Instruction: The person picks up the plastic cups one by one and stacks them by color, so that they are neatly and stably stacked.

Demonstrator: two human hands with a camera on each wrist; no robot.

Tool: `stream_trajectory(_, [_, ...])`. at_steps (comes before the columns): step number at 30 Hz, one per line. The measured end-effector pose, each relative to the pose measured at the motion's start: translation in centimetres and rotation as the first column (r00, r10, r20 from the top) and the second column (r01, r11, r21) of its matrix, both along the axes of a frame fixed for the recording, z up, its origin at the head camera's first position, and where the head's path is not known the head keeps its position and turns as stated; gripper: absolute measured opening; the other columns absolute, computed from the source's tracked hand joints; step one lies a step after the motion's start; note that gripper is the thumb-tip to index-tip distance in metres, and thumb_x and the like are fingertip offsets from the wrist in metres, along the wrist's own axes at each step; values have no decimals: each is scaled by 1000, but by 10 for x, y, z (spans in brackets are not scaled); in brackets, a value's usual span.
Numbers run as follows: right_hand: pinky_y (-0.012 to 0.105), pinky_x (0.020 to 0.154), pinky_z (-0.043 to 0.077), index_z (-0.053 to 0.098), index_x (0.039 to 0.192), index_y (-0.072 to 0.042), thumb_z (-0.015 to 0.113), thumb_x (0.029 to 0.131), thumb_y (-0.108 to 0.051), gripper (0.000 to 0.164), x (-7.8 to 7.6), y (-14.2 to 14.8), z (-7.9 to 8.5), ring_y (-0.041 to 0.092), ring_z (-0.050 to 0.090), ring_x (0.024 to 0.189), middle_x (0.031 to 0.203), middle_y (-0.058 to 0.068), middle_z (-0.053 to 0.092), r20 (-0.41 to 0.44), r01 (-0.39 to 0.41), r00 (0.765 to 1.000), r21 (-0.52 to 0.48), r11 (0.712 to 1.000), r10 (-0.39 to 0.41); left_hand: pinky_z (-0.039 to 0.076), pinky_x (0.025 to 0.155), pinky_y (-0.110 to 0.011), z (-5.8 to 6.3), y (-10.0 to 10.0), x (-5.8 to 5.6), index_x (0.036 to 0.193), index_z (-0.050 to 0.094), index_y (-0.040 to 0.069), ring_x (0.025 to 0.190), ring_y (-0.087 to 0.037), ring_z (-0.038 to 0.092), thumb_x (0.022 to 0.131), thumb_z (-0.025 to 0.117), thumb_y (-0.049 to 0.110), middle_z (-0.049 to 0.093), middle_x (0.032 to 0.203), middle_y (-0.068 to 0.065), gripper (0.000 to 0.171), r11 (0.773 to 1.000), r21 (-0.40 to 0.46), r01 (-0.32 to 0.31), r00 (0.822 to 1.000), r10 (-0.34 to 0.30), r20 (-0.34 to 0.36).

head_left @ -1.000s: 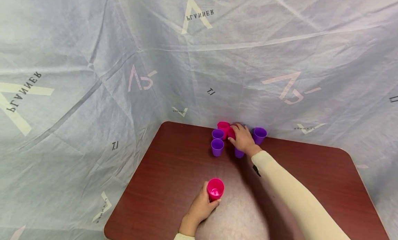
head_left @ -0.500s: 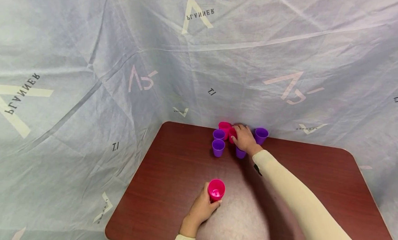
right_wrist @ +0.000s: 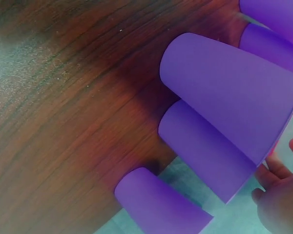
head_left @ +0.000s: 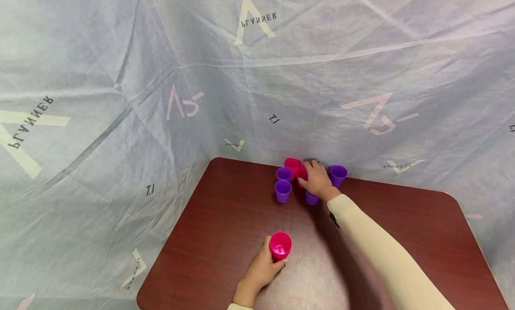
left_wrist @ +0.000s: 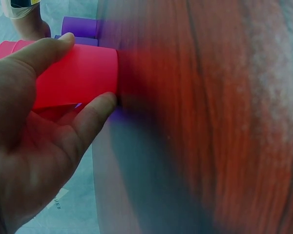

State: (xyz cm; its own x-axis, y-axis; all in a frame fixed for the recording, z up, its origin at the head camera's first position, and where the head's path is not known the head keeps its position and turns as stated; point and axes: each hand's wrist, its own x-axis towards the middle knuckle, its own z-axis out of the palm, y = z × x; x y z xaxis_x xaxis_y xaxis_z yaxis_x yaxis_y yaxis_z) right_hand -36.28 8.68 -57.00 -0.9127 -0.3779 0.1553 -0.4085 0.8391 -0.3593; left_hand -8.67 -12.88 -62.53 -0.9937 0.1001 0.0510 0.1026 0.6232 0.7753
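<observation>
I read the head view as follows. At the lower centre of the frame, the left hand (head_left: 260, 267) grips the near pink cup (head_left: 280, 246), thumb on one side and fingers on the other; the mouth of this cup faces upward. In the left wrist view I note parallel ridges along the cup at the left edge of the frame; I cannot tell whether its base touches the bench (head_left: 213, 238). Right of centre, the right hand (head_left: 318, 179) pinches the middle pink cup (head_left: 301, 172), partly hidden by the fingers. The rear pink cup (head_left: 292, 164) is located just to the upper left of that cup. To the left of the right hand, I identify two upright purple cups (head_left: 283, 192), one in front of the other. A third purple cup (head_left: 311, 199) is partly covered below the right wrist, and a fourth purple cup (head_left: 338, 175) stands to the right of the hand. A pale sleeve (head_left: 382, 247) crosses the lower right, and a grey printed sheet (head_left: 225, 95) fills the upper frame.
</observation>
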Motion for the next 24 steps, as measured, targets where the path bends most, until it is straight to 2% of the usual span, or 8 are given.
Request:
stream_trajectory(9, [61,120,40,47,151,-5,74,95,-39,71,3,5,0,48,49,138,146,21,50,38,12,999,-96,995,-9,56,105,-45,-1,0,-1,137,46,8,124,-28,68,86,86,21,68,132,-12,66,1000,4,7,1000,-7,5])
stream_trajectory(18, [60,116,45,49,149,-5,76,94,-38,70,11,6,1,45,53,136,144,19,50,9,-17,1000,-172,985,19,56,104,-46,-2,0,0,137,45,8,123,-29,68,86,86,22,68,131,-12,67,1000,12,7,1000,-7,7])
stream_trajectory(24, [54,106,53,52,145,-8,78,92,-37,66,16,7,7,37,62,121,139,15,48,-6,-16,1000,-251,968,15,56,104,-46,-2,-1,0,138,45,8,123,-29,69,87,86,23,68,132,-12,67,1000,14,10,1000,-10,13])
